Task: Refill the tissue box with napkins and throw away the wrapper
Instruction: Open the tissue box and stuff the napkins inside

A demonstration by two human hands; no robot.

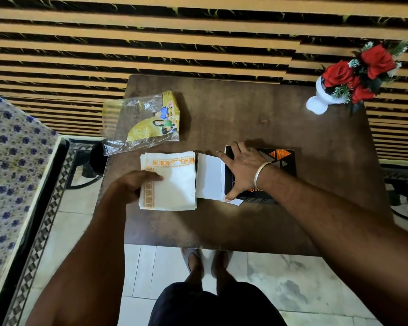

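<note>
A stack of white napkins [172, 184] with orange trim lies on the brown table [245, 109], and my left hand [132, 183] grips its left edge. To its right lies the black tissue box [283, 161] with orange triangles, its white end flap [209, 177] folded open toward the napkins. Spread over the box's left end, my right hand [243, 168] presses down with fingers at the opening. Empty, the clear and yellow wrapper [144, 121] rests at the table's far left corner, partly over the edge.
A white vase of red flowers [349, 78] stands at the far right corner. A patterned cloth-covered surface [12, 161] is at the left. Dark stools stand on the floor at both sides. My feet [205, 260] are at the near table edge.
</note>
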